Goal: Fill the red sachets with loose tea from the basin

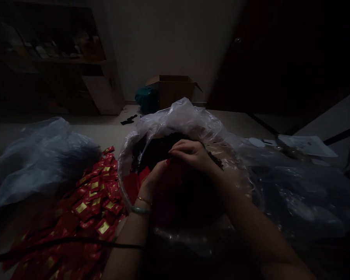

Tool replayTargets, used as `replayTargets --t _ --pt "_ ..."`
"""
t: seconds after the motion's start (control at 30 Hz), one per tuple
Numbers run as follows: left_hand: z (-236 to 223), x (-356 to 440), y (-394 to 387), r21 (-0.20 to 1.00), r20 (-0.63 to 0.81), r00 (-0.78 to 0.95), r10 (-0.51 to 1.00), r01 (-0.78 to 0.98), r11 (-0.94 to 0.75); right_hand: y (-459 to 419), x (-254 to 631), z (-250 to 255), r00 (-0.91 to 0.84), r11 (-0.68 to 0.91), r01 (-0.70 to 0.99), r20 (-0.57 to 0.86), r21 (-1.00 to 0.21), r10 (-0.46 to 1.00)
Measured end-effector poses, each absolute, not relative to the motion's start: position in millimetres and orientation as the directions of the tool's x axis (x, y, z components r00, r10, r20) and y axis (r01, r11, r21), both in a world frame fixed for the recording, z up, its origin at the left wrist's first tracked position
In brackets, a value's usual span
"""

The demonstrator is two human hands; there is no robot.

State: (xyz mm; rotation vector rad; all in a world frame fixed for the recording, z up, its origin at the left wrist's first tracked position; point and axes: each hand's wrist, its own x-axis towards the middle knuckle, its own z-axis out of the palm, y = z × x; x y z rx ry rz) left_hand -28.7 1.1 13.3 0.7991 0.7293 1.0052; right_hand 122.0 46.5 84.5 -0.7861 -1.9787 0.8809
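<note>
Gold labels [95, 186] on the heaped red packets [86, 223], near left; any writing too small and dim to read. Left hand [155, 175] holds a red packet [170, 171] over a plastic-lined tub [123, 182], its fingers mostly hidden; right hand [191, 151] has fingertips drawn to a narrow pinch at the packet's top (cannot tell what they grip). Dark loose material [176, 138] fills the tub's far part; near part lost in shadow. A black cord [76, 240] crosses the heap and left forearm. Clear plastic bag [37, 155] at left; plastic sheeting [303, 194] at right; open cardboard box [176, 93] far, its base partly blocked by the liner [182, 112].
</note>
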Motion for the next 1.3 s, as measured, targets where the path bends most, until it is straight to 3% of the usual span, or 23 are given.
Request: replayTargets --t 0.13,0.2,0.33,0.43,0.53,0.67,0.83,1.1,1.3 --pt "10 -31 3 0.842 -0.016 0.371 0.928 -0.495 0.212 63 133 83 -0.03 0.456 0.148 0.457 -0.878 0.889" --pt "8 -32 4 0.849 0.003 0.383 0.924 -0.488 0.2 71 142 79 0.009 0.416 0.179 0.425 -0.891 0.905" --pt "6 -35 2 0.864 0.036 0.367 0.929 -0.48 0.156 64 153 71 -0.193 0.456 0.342 0.414 -0.822 0.89" --pt "0 -36 2 0.85 0.029 0.311 0.95 -0.507 0.141 39 152 71 -0.473 0.663 0.307 0.495 -0.683 0.729" --pt "-9 -34 5 0.858 -0.042 0.234 0.971 -0.49 0.156 23 147 69 -0.656 0.76 0.293 0.457 -0.58 0.601" --pt "-14 -31 13 0.89 -0.103 0.22 0.97 -0.415 0.188 26 139 58 -0.69 0.741 0.393 0.358 -0.544 0.629" --pt "-1 -21 19 0.98 -0.08 0.168 0.983 -0.168 0.109 37 139 42 -0.562 0.649 0.572 0.336 -0.501 0.755" --pt "3 -15 21 0.997 0.015 0.028 0.999 -0.076 -0.013 42 144 43 -0.434 0.5 0.474 0.302 -0.725 0.849" --pt "-2 -14 22 0.995 0.079 -0.1 0.992 -0.046 -0.084 46 139 35 -0.266 0.183 0.327 0.095 -0.927 0.959"
